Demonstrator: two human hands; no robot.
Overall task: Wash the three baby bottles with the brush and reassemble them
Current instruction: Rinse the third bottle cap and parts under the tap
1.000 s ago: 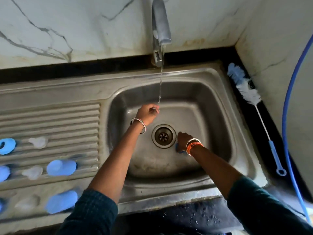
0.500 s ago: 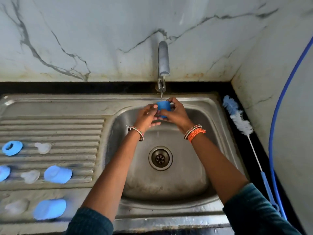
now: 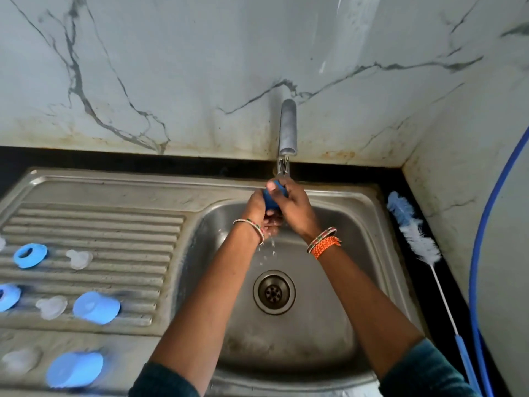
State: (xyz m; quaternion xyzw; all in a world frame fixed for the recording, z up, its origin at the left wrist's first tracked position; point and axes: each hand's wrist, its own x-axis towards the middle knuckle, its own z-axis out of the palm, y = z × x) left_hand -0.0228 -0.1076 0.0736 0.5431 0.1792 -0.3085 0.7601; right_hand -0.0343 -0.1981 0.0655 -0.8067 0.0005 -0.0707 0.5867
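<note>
Both hands are raised together under the running tap [image 3: 287, 130], over the back of the sink basin [image 3: 329, 325]. Between them sits a small blue bottle cap [image 3: 272, 197]; my left hand [image 3: 259, 213] and my right hand [image 3: 294, 210] both grip it, and water drips from below them. On the draining board [image 3: 114, 224] at the left lie two blue caps [image 3: 96, 308] [image 3: 74, 369], two blue collar rings [image 3: 30, 255] [image 3: 7, 296] and clear teats [image 3: 78, 259] [image 3: 51, 306] [image 3: 20, 361]. The bottle brush [image 3: 415, 236] lies on the black counter to the right of the sink.
A drain [image 3: 274, 292] sits in the middle of the basin. A blue hose [image 3: 483, 242] curves down the right wall beside the brush. Marble wall panels close off the back and right side.
A second ago my right hand was low by the drain and my left under the stream. Both hands have since come up together, and they now grip the blue cap more tightly under the tap.
</note>
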